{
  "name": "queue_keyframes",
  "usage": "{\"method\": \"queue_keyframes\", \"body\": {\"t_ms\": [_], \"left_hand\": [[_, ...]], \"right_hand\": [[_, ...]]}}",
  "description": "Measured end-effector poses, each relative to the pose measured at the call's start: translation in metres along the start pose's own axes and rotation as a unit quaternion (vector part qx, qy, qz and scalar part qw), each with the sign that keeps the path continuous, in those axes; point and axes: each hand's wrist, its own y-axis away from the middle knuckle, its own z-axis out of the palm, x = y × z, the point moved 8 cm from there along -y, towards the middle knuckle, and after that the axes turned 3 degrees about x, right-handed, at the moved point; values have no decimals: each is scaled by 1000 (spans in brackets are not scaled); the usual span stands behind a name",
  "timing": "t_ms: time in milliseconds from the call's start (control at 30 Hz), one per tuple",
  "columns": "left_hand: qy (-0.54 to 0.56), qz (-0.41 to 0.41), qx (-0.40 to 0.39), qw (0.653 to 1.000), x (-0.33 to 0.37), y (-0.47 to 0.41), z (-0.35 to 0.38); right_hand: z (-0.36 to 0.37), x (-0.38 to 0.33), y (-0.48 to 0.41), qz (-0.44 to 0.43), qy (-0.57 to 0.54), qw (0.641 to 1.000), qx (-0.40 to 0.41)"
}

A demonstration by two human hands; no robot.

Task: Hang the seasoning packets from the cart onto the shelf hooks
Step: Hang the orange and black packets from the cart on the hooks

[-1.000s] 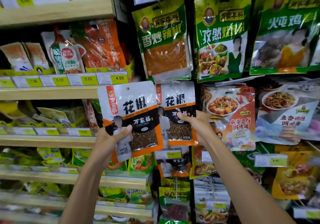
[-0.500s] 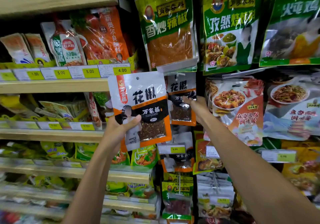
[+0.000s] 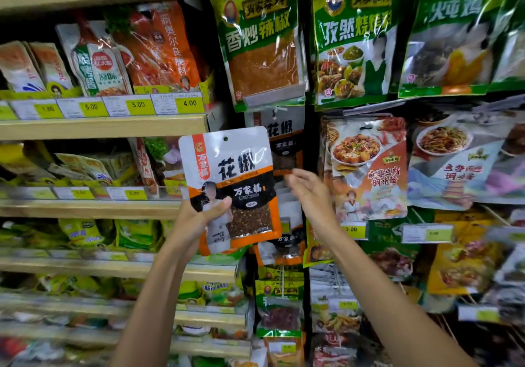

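My left hand point(image 3: 199, 218) grips a white, orange and black peppercorn seasoning packet point(image 3: 235, 173) by its lower left corner, upright, with its hang hole at the top. Behind it and to the right, a second packet of the same kind point(image 3: 284, 142) hangs on a shelf hook point(image 3: 277, 109) under the green chilli packet. My right hand point(image 3: 309, 193) is just below that hanging packet, fingers relaxed and holding nothing. The cart is out of view.
Wooden shelves point(image 3: 99, 126) with yellow price tags and stacked packets fill the left. Large green packets point(image 3: 355, 39) hang above, and tofu seasoning packets point(image 3: 366, 167) hang on the right. More hooked packets point(image 3: 279, 304) hang below my hands.
My right hand let go of the second peppercorn packet, which now hangs on the hook, and drew back below it. My left hand kept hold of its packet and shifted right.
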Motion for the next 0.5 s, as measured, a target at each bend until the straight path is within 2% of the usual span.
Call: {"method": "queue_keyframes", "body": {"t_ms": [67,133,333,400,433,467,500], "left_hand": [[-21,-24,-21,999,-4,6,11],[-32,-43,-39,998,-6,8,25],[-75,-42,-88,992,5,7,63],[-134,-9,-37,990,14,-1,55],[-169,31,26,985,25,-5,42],[-207,94,108,968,43,-8,26],[-245,178,193,933,67,-6,10]], "right_hand": [[14,2,12,47,-64,994,-70],[19,1,20,61,-94,989,-94],[1,3,17,57,-123,989,-50],[-6,4,12,53,-129,989,-38],[-10,4,9,51,-128,990,-33],[-12,5,6,52,-123,991,-29],[-14,7,3,56,-116,991,-25]]}}
